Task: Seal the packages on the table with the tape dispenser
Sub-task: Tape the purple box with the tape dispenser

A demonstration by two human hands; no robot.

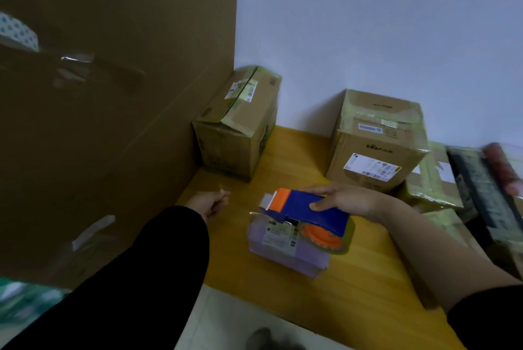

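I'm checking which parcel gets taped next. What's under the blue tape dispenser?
A small labelled lavender package lies on the yellow table below the tape dispenser, which the right hand grips. The dispenser covers part of its top, so whether they touch cannot be told.

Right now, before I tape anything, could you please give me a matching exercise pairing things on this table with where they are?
1 lavender package
2 tilted box
3 tape dispenser
4 upright box

A gripped by the right hand
B beside the tall cardboard panel
C on the table, under the dispenser
D just beyond the right hand

Pairs: 1-C, 2-B, 3-A, 4-D
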